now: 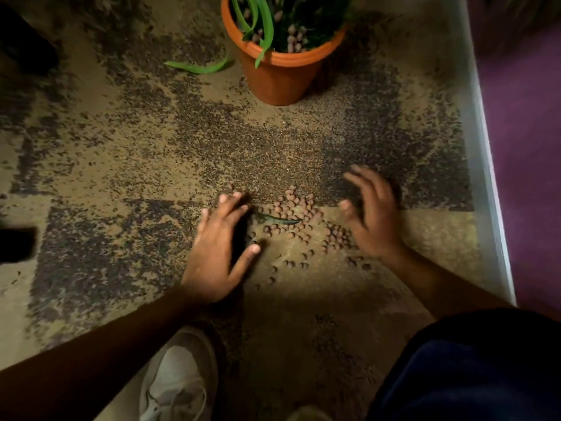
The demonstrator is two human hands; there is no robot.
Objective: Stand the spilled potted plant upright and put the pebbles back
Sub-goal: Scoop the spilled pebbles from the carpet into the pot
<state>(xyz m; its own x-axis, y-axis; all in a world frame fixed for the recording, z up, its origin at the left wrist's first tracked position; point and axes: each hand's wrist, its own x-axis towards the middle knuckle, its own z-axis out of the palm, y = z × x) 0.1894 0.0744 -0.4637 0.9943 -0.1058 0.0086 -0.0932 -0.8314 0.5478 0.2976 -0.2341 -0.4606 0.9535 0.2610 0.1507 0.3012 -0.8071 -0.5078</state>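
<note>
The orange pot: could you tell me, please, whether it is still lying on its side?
No, the orange pot stands upright on the carpet, beyond the hands, while the pebbles lie scattered on the floor.

The pot (280, 77) looks like smooth orange plastic. The carpet (121, 165) is rough, mottled pile. The pebbles (291, 208) look matt, clay-like.

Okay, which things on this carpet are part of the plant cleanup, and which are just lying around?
Part of the job:
orange pot, upright
spilled pebbles
left hand
right hand

Just lying about:
loose green leaf
white shoe
dark object at the left edge
</note>
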